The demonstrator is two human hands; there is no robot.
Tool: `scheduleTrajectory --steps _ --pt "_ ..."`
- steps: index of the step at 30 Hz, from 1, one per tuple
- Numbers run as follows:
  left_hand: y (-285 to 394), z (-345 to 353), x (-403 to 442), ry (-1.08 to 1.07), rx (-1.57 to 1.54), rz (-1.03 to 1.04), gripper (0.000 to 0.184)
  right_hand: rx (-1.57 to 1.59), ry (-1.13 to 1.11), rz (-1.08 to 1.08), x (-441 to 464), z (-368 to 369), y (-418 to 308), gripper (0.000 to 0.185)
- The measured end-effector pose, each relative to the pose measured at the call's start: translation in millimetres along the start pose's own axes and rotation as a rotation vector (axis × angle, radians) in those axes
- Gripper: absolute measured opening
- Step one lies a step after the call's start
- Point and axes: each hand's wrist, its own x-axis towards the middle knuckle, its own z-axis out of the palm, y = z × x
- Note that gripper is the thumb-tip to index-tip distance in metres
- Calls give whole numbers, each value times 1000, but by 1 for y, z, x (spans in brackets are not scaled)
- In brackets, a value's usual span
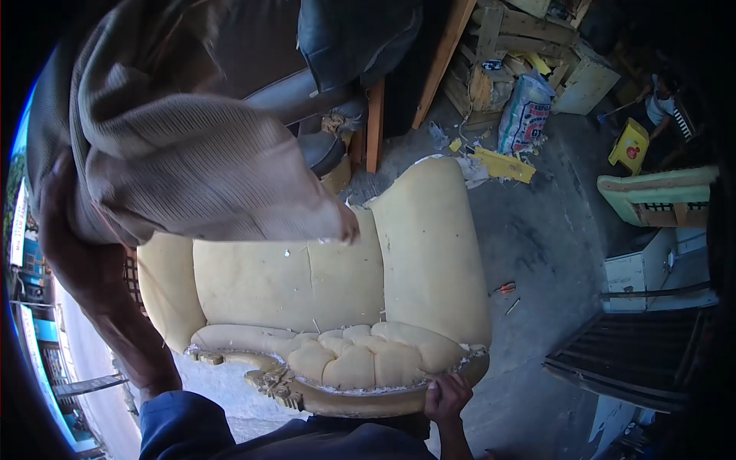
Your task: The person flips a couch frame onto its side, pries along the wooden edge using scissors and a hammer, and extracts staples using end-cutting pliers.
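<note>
A sofa (253,280) in pale yellow padding, with a tufted backrest (360,356) and a carved gold-coloured wooden frame (353,402), stands in front of me. My right hand (448,396) is closed around the frame's near edge, at the right end of the backrest. Raised at the left, my left hand (57,180) is mostly covered by a brown ribbed fabric (192,161). That cloth hangs from it, spreading across the upper left and hiding the far left of the sofa. Its fingers are hidden, but the fabric is held up there.
Pliers (504,288) lie on the floor right of the sofa. Beyond are a printed sack (526,115), yellow foam scraps (502,165) and stacked wood (529,38). A person (661,103) is at the far right near a yellow plastic piece (629,146) and a pale green padded frame (652,192).
</note>
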Motion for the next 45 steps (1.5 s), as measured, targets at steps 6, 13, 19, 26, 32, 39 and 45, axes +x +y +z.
scheduleTrajectory --steps 6,13,19,26,32,39,45 --pt "-26 85 -55 -379 -569 -183 42 693 -264 327 63 -22 -14 65" --pt "-106 186 -290 -889 -955 -1248 78 2181 -497 151 119 -22 10 89" --pt "-145 239 -375 -807 -860 -1252 79 1779 -48 749 132 -44 28 57" --pt "-160 277 -430 -796 8 -415 96 1106 -9 663 144 -31 78 33" --pt "-156 290 -419 -655 73 -509 84 1000 -29 469 163 -43 67 33" --pt "-101 301 -406 -781 650 83 83 737 231 357 182 -82 73 39" --pt "-51 277 -365 -799 1170 390 78 91 -259 605 177 -155 219 69"
